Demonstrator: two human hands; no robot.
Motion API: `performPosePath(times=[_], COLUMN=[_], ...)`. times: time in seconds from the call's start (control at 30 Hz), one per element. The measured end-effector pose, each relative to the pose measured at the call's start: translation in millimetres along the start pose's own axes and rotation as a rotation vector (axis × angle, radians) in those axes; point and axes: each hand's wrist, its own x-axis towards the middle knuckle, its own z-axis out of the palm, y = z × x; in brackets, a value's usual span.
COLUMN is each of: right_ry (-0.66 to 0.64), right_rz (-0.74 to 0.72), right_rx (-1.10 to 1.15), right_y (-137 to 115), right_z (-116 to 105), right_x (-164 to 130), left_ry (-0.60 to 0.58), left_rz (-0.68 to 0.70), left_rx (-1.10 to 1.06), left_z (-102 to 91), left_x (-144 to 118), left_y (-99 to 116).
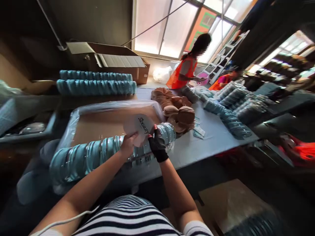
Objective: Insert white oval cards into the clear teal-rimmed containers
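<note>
My left hand [128,145], bare, is closed on the lower left edge of a pale, rounded flat card [134,126] with dark lettering. On the card's right edge, my right hand [157,144] in a black fingerless glove grips it too, thumb upward. The card is held tilted above a long row of teal round packs in clear wrapping [91,157], which lies along the near side of the table. Part of that row is hidden behind my hands and the card. Just right of my gloved hand are stacks of brown rounded pieces [183,118].
Beyond the row lies a shallow carton lined with clear plastic [113,119]. More teal rows [95,87] stand at the back left by a cardboard box [140,72]. A co-worker in an orange vest [183,73] stands across the table [209,131]; wrapped packs [231,121] line its right side.
</note>
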Motion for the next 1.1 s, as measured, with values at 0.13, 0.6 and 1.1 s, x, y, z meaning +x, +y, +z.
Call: performPosePath(times=[0.13,0.6,1.1], right_ry=[0.081,0.071,-0.258], right_rz=[-0.083,0.205,0.213], right_rx=[0.124,-0.366,-0.571], right_y=[-33,-6,-13], right_z=[27,-30,35], right_x=[-29,-138,-96], left_ry=[0.051,0.111,0.079], left_rz=[0.030,-0.044,-0.172], left_rx=[0.029,-0.302,-0.184], left_z=[-22.6,-47.6,-50.0], left_x=[-5,43,39], left_y=[2,35,33])
